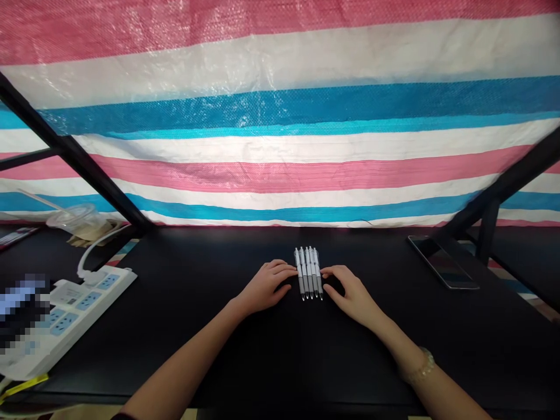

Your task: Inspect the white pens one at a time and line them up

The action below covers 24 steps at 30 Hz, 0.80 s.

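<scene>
Several white and grey pens (309, 273) lie side by side in a tight row on the black table (280, 356), their metal tips toward me. At the row's left edge, my left hand (268, 286) rests low over the table, thumb and fingers apart, fingertips at the outermost pen. Its counterpart, my right hand (350, 293), sits at the row's right edge with the index finger against or very near the last pen. The thumb there is spread away from the fingers. Neither hand is wrapped around a pen. A bracelet (425, 364) circles my right wrist.
A phone (444, 262) lies at the right, by a slanted black metal leg (503, 181). On the left are a white power strip (87, 306) with a plugged-in cable and a clear plastic cup (79, 219). A striped tarp (280, 111) hangs behind the table.
</scene>
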### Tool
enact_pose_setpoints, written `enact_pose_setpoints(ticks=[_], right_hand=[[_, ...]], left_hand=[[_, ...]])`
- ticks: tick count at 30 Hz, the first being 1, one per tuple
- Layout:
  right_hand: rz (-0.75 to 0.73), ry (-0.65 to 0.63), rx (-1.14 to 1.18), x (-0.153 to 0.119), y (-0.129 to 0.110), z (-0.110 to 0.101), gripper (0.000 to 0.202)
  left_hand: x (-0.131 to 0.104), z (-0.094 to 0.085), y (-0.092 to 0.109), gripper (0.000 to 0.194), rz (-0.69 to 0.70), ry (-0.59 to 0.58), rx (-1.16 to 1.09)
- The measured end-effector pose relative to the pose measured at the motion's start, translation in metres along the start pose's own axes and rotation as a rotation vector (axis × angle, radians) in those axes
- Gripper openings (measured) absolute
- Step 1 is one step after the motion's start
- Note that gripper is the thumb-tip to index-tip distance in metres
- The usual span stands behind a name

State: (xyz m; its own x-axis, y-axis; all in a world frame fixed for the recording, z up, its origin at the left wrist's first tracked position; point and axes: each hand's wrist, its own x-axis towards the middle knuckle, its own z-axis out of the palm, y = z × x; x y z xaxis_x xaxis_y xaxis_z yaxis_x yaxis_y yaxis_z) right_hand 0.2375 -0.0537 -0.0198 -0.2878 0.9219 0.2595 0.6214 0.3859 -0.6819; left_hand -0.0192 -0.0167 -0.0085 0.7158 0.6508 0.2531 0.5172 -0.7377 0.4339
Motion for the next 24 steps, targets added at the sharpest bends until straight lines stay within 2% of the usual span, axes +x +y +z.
enact_pose_setpoints(ticks=[2, 6, 13, 19, 24], right_hand=[[0.004, 0.013, -0.001, 0.0001, 0.0008, 0.0007, 0.027], [0.011, 0.039, -0.011, 0.0002, 0.0037, 0.0017, 0.025], [-0.035, -0.041, -0.027, -0.0010, 0.0009, -0.0048, 0.033], [-0.100, -0.137, -0.137, -0.0028, 0.0001, -0.0061, 0.058], [-0.103, -0.097, -0.187, -0.0011, 0.0023, -0.0004, 0.045]], left_hand=[[-0.0003, 0.0007, 0.0000, 0.041, -0.012, 0.003, 0.009], [-0.0002, 0.0013, -0.0017, 0.037, -0.025, 0.030, 0.001], [0.0000, 0.0005, -0.0045, 0.028, -0.012, 0.046, -0.015], [-0.0004, 0.0002, -0.0039, 0.028, -0.009, 0.037, -0.002], [-0.0003, 0.0009, -0.0014, 0.031, -0.010, 0.023, 0.032]])
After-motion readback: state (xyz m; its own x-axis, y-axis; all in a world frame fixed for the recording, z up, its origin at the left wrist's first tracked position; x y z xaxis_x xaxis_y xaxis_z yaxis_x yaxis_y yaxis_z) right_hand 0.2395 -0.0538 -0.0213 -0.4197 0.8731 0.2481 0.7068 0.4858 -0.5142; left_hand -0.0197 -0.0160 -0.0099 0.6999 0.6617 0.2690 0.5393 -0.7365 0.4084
